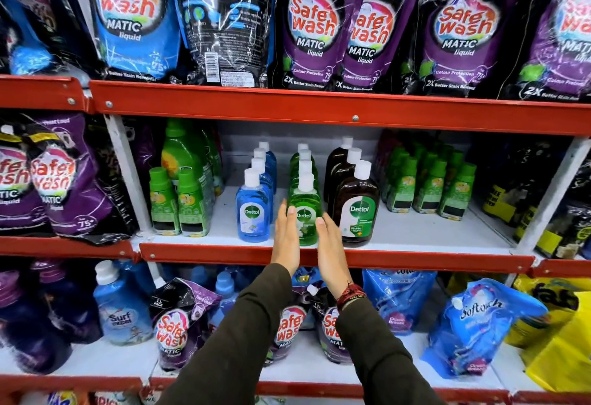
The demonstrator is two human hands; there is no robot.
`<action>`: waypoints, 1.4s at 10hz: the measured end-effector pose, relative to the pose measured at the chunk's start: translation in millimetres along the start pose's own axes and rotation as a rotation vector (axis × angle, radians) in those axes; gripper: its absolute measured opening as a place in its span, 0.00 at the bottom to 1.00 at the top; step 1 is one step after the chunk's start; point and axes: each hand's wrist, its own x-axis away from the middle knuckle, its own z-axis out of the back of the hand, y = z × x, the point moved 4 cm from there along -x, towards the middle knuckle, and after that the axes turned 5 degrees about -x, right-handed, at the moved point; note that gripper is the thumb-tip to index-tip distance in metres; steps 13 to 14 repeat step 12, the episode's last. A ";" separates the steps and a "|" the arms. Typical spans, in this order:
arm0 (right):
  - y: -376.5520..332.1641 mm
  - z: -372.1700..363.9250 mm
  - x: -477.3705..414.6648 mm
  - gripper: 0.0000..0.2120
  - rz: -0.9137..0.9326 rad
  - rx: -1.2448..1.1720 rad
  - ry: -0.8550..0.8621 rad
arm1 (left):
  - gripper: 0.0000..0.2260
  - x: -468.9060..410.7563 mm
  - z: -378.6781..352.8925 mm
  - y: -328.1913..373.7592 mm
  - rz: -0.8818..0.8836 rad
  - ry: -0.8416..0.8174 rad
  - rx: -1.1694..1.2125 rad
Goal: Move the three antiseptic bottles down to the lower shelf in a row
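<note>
Antiseptic bottles stand in three files on the middle shelf [415, 232]: blue front bottle [253, 212], green front bottle [303, 209] and brown front bottle [356, 209], each with more behind. Your left hand [285, 238] and right hand [331, 244] flank the green one, fingers straight and spread open, gripping nothing; whether they touch it is hard to tell. Expect smooth, rigid plastic, liquid-heavy and probably slippery, so clasp the body at the label, not the white cap. The lower shelf [303, 363] is crowded with pouches, and your sleeves hide much of it, so free space there is unclear.
</note>
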 end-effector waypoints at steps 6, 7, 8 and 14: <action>-12.5 -99.5 -6.8 0.28 -0.075 -0.014 -0.225 | 0.26 -38.0 104.3 -26.7 0.128 0.051 0.054; -11.0 -98.5 -6.2 0.29 -0.071 -0.015 -0.210 | 0.32 -35.1 104.3 -25.0 0.158 -0.014 0.043; -9.6 -97.8 -5.3 0.29 -0.068 -0.004 -0.201 | 0.45 -30.1 104.0 -16.9 0.135 -0.045 -0.006; -17.3 -82.0 11.3 0.30 0.069 0.215 -0.214 | 0.28 -19.5 98.3 -6.0 0.034 0.063 -0.152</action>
